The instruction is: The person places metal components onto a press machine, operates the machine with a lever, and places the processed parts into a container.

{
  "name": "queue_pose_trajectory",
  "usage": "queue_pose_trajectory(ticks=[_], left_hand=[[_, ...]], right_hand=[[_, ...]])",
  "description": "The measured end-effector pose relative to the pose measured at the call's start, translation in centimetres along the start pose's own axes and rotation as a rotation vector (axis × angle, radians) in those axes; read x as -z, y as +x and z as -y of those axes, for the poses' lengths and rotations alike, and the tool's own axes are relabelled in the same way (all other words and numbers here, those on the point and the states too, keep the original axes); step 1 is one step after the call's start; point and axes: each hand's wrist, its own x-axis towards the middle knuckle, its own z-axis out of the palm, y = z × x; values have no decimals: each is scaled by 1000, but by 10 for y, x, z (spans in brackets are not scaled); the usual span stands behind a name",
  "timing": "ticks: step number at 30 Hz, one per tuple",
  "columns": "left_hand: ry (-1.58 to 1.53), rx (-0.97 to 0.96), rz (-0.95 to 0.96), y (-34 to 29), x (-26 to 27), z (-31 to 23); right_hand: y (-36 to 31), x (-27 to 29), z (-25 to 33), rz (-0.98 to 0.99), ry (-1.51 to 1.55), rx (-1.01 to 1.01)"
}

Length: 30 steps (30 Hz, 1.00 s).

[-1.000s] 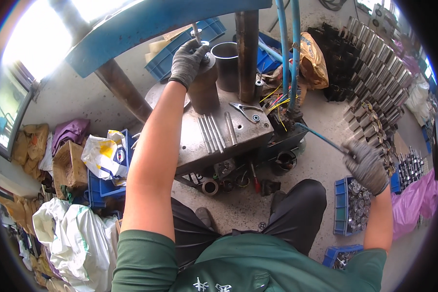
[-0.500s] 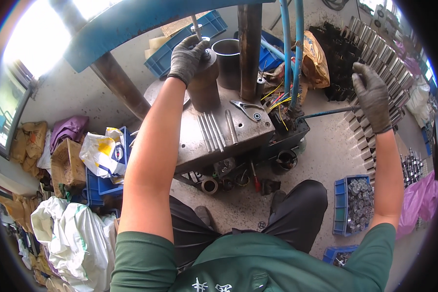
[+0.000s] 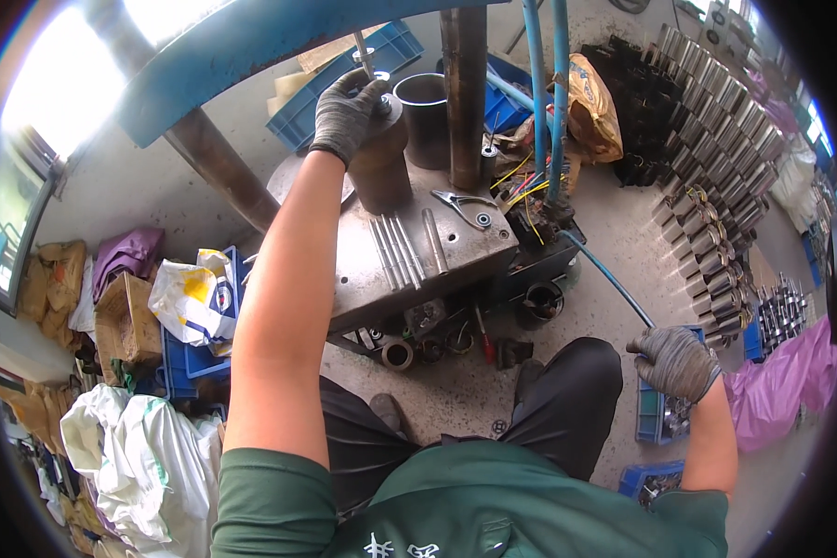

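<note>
Both my hands wear grey work gloves. My left hand is closed at the top of a dark, upright steel cylinder, its fingertips around a slim metal shaft with ring-like collars; the fingers partly hide the grip. The cylinder stands on a thick steel press table. Down at the right, my right hand is curled round the end of a long blue lever that slants from the press base toward me. Several slim metal rods lie side by side on the table, beside a thicker rod and pliers.
A dark open tube and a steel column stand behind. Blue hoses and loose wires hang right of the table. Stacked metal cylinders line the right side. Blue crates hold parts. White sacks lie left.
My right hand has come down and toward me and closed on the lever, which now slants downward. My left hand stays at the shaft; the whole view has shifted slightly.
</note>
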Motion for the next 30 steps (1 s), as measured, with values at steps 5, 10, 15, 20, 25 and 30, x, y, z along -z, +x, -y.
queue_pose_trajectory(ticks=[5,10,15,20,25,30], left_hand=[[-51,29,11,-1,-1,-2],[-16,9,1,1,0,-1],[-30,27,8,1,0,1],[-15,13,34,1,0,-2],[5,-2,3,-5,-3,-7],[33,-1,14,-6,-3,-9]], right_hand=[[3,11,0,-221,122,-55],[4,12,1,-104,22,-23],[4,18,1,-268,177,-63],[6,16,0,-291,185,-66],[9,20,-1,-84,73,18],[15,40,-2,-397,184,-56]])
